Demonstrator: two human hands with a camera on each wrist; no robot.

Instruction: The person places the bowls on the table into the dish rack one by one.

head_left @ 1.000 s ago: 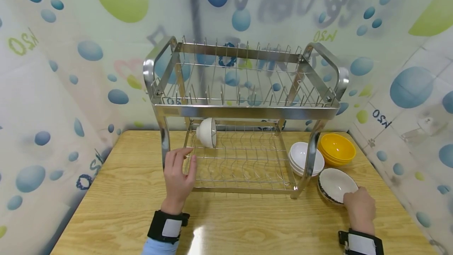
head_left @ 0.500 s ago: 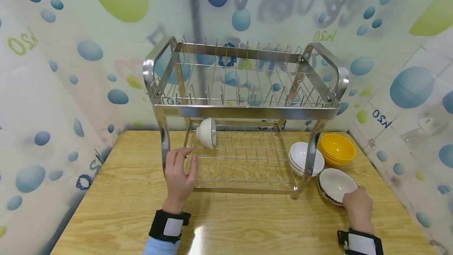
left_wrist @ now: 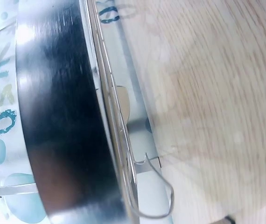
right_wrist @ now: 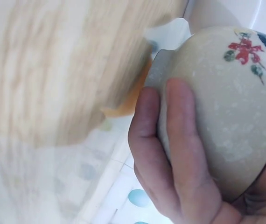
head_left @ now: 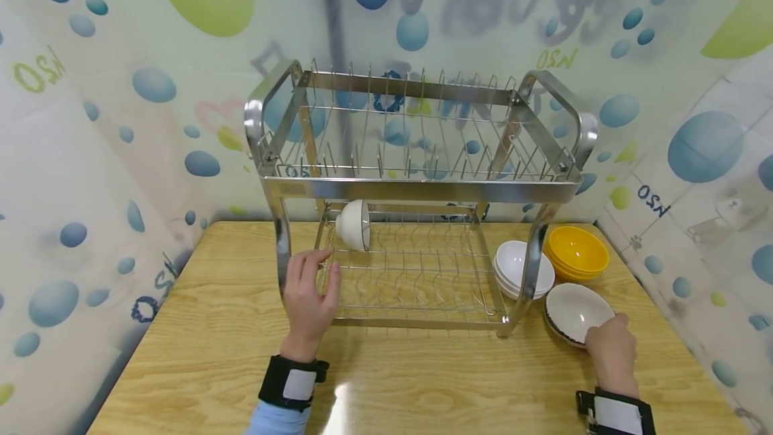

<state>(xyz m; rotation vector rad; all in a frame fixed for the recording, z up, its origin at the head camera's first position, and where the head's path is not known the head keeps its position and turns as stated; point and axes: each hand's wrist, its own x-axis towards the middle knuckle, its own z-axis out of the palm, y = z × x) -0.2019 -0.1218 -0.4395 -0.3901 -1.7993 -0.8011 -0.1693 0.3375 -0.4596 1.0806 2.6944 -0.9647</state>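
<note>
My right hand (head_left: pixel 612 351) grips the near right rim of a cream bowl (head_left: pixel 576 313) to the right of the dish rack (head_left: pixel 423 191). In the right wrist view, fingers wrap the bowl's outside, which shows a red flower, green leaves and a dark band near the rim. Its foot faces the wood table. My left hand (head_left: pixel 311 297) is at the rack's left front post, fingers loosely bent, thumb apart, holding nothing. Whether it touches the rack is unclear. A white bowl (head_left: pixel 355 225) stands on its side at the back left of the lower tier.
Stacked white bowls (head_left: pixel 524 268) sit by the rack's right front post, with stacked yellow bowls (head_left: pixel 576 252) behind them to the right. The steel rack has two tiers with wire dividers. A patterned curtain (head_left: pixel 151 153) surrounds the wooden table (head_left: pixel 417 381).
The cream bowl has shifted slightly to the right in my right hand's grip, and its side shows less from above. My left hand has edged a little to the right.
</note>
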